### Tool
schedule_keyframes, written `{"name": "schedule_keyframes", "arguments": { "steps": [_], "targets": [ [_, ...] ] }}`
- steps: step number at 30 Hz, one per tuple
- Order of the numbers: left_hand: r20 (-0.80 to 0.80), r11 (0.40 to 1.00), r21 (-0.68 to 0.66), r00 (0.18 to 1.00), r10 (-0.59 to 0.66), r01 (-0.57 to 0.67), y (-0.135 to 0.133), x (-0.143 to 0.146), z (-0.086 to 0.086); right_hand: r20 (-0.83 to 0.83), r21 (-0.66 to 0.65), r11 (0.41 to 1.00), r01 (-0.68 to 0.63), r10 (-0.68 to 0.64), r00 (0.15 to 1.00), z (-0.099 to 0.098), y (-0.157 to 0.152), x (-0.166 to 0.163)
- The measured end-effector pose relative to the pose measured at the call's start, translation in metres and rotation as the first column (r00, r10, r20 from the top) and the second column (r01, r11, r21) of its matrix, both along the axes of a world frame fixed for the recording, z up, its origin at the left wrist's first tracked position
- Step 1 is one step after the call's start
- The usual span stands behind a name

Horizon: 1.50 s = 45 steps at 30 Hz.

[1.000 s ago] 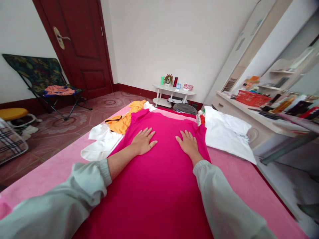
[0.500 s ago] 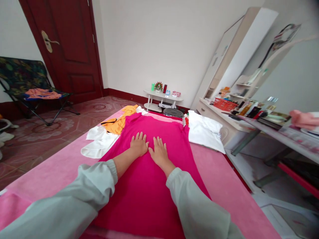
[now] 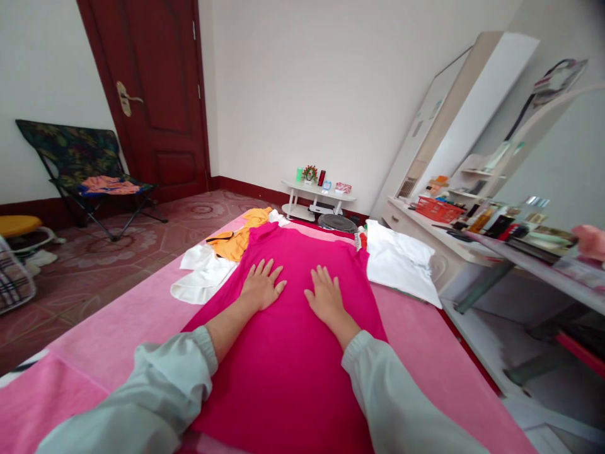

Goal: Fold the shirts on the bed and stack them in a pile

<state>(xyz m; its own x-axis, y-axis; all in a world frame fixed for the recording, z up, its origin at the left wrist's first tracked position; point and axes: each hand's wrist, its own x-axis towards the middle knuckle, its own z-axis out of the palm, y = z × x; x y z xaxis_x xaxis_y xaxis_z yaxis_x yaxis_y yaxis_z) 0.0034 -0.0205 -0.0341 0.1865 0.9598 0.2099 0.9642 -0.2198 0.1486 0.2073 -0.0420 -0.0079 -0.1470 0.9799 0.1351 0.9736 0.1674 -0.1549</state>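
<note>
No readable text or labels.

Soft, fairly bright light; wide-angle distortion slants the door (image 3: 163, 82); top-right corner darkens.

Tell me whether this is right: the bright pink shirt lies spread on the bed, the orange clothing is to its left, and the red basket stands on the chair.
No: the red basket stands on the white dresser, not on the chair, as the head view shows. The rest holds: the pink shirt lies spread on the bed, with the orange clothing to its left.
</note>
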Motion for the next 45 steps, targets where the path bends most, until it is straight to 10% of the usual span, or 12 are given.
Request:
{"name": "schedule_keyframes", "arguments": {
  "steps": [10, 15, 30, 40, 45],
  "targets": [
    [0.108, 0.998, 0.057, 0.994, -0.022, 0.016, 0.004, -0.010, 0.008, -0.290, 0.083, 0.996, -0.026, 0.049, 0.956, -0.025, 0.017, -0.008],
    [0.136, 0.940, 0.227, 0.964, 0.231, -0.257, 0.039, -0.035, 0.031, -0.372, 0.143, 0.989, -0.028, 0.079, 0.925, -0.028, 0.019, -0.005],
    [0.173, 0.903, 0.002, 0.889, 0.423, -0.430, 0.114, -0.049, 0.060, -0.457, 0.152, 0.988, 0.002, 0.069, 0.887, -0.023, 0.015, -0.008],
    [0.204, 0.999, 0.046, 0.979, 0.018, -0.028, 0.113, 0.029, 0.074, -0.469, 0.139, 0.990, -0.008, 0.073, 0.880, -0.024, 0.016, -0.006],
    [0.218, 0.903, -0.108, 0.896, -0.386, 0.415, 0.082, 0.061, 0.056, -0.521, 0.205, 0.979, -0.021, 0.127, 0.844, -0.028, 0.020, 0.000]
  ]
}}
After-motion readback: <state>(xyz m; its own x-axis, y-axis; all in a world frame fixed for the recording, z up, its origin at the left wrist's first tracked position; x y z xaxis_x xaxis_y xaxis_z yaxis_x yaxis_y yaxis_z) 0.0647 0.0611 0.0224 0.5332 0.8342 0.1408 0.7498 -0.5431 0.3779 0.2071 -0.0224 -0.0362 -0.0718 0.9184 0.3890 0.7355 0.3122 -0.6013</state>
